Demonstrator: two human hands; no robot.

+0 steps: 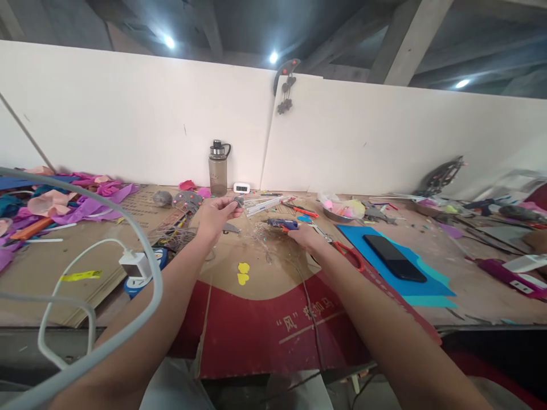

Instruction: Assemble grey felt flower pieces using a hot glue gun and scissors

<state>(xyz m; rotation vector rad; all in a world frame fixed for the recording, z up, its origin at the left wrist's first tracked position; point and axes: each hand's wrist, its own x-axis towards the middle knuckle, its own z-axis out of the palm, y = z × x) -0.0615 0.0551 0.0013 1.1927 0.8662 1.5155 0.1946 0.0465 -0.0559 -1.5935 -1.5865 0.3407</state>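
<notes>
My left hand (217, 213) is closed, pinching a small grey piece (239, 201) between thumb and fingertips above the cardboard. My right hand (308, 237) is wrapped round a dark blue glue gun (282, 224) with an orange part by the fingers. The gun's nozzle points left, apart from the grey piece. A dark cord (311, 302) runs from near the right hand down over the cardboard's red front. Two small yellow cut-outs (243, 273) lie between my forearms. A grey flat piece (231, 228) rests just below my left hand.
A water bottle (218, 171) and small white clock (241, 188) stand by the white partition (141, 114). Orange-handled scissors (348, 256) and a black phone (394, 258) on blue sheets lie right. A white cable (154, 250) loops in front at left, near a charger (135, 265).
</notes>
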